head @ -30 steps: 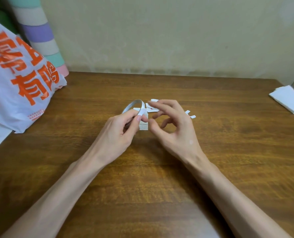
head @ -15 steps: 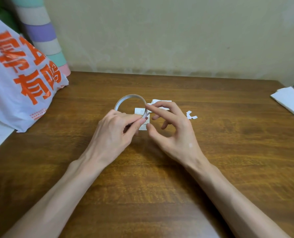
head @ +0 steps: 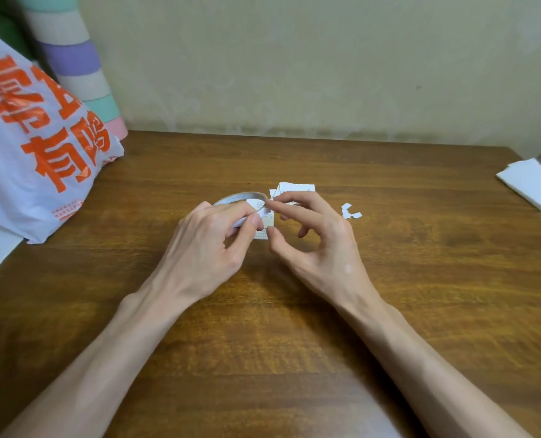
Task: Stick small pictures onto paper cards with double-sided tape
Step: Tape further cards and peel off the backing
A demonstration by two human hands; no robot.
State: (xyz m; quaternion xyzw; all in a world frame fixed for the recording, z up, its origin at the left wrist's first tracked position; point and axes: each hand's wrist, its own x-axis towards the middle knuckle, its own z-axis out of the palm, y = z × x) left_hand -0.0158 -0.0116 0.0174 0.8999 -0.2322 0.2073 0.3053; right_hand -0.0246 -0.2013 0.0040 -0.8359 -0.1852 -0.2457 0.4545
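White tape roll [head: 238, 196] gripped in L hand [head: 205, 245]; R hand [head: 319, 248] thumb + index pinch its loose end over card [head: 262, 233]

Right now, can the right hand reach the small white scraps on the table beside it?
Probably yes. The scraps lie on the table just past the right hand, with nothing between them, though its fingertips are busy at the tape roll.
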